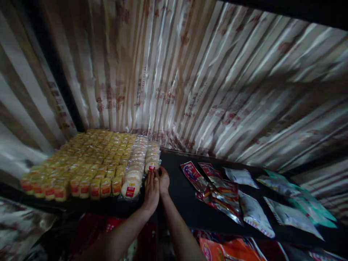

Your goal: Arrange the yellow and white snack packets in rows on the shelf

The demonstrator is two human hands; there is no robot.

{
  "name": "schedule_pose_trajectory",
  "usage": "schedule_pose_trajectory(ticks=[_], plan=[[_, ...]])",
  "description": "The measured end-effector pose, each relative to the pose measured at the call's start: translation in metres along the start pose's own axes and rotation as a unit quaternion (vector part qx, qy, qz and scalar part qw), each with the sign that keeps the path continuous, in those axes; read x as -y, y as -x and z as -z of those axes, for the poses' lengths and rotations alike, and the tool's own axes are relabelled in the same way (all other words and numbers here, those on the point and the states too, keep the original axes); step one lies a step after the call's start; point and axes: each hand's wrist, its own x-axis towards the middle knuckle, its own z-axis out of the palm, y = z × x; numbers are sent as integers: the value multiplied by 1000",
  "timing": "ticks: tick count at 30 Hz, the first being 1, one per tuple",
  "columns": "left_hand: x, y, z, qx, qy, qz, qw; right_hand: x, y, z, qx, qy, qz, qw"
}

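My left hand [152,190] lies with its fingers stretched out against the front of a short row of round, pale, clear-wrapped cakes [151,165] with a red label. Close beside it, my right hand [163,180] is at the right side of the same row's front pack. Its fingers are partly bent and apart, and some of the fingertips are hidden. To the left runs a longer row of the same round packs [132,183]. Beyond that stand several rows of yellow wrapped cakes [95,185] with red labels.
The goods are on a black shelf [179,192] backed by a creased, printed sheet [174,90]. Red pouches [214,188], white packets [255,212] and green packets [312,206] lie to the right. Orange bags [231,250] are below the shelf's front edge. A dark post [58,72] rises at left.
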Motion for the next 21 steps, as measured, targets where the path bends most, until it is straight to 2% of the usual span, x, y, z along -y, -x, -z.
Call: schedule_pose_trajectory(ticks=[8, 14, 21], plan=[[0, -3, -1, -5, -11, -31, 999, -2, -4, -2, -7, -15, 5, 1000], [-1, -7, -6, -20, -32, -18, 999, 0, -5, 2, 12, -41, -36, 998], [7, -8, -18, -56, 24, -37, 997, -2, -7, 6, 18, -63, 0, 998]])
